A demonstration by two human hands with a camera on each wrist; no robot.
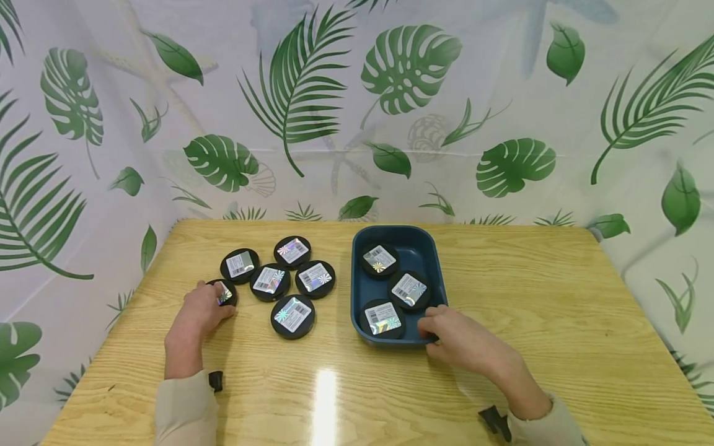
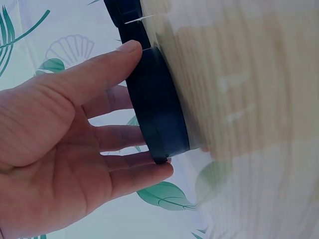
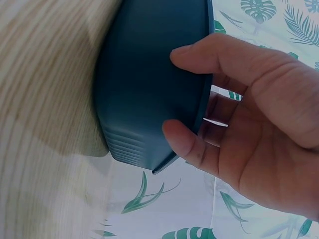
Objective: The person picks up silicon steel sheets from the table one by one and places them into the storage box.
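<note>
Black discs [image 1: 270, 282], labels [image 1: 292, 314] up | six on tabletop [image 1: 530, 279], three in one tray [image 1: 417, 251], long front-to-back | left fingers [image 2: 122, 137] hold disc [image 2: 157, 104], right fingers [image 3: 177, 135] tray

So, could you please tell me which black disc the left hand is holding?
The leftmost black disc, the only one that the left hand partly covers.

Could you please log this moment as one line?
left hand: grips black disc | right hand: holds tray | in tray: three discs | on table: five other discs

Free lane between discs [image 1: 292, 316] and tray [image 1: 421, 251], raised rim [image 1: 393, 228] (all round); right hand [image 1: 468, 339] blocking near-right corner
</note>
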